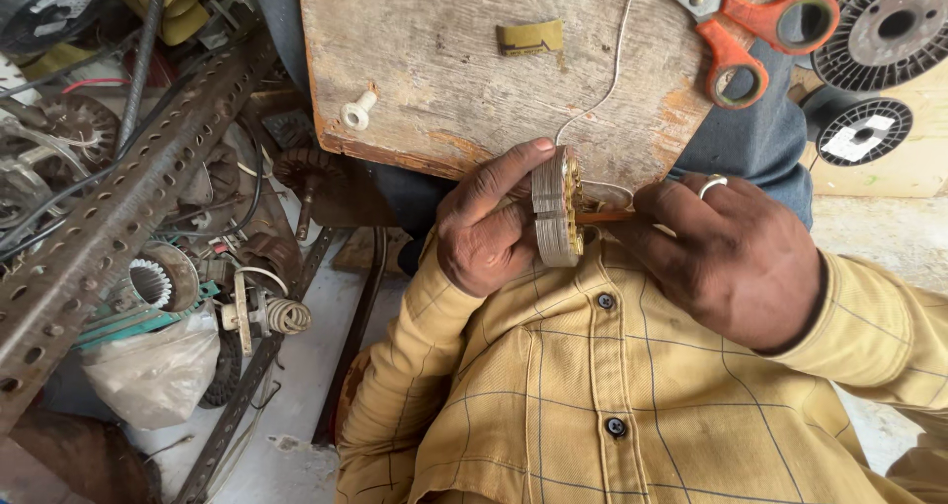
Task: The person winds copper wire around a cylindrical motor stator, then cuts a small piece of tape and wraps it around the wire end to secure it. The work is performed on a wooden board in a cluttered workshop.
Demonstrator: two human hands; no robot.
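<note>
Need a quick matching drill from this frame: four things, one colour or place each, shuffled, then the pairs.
1. orange-handled metal scissors
2. small white plastic peg
3. silver ring
4. round layered metal stator core

a. held in the left hand
b. top right of the worn wooden board
c. on a finger of the right hand
d. left part of the board

Pairs: 1-b, 2-d, 3-c, 4-a

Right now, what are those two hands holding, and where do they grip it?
The left hand grips a round laminated metal core by its rim. The right hand meets its face; grip hidden.
</note>
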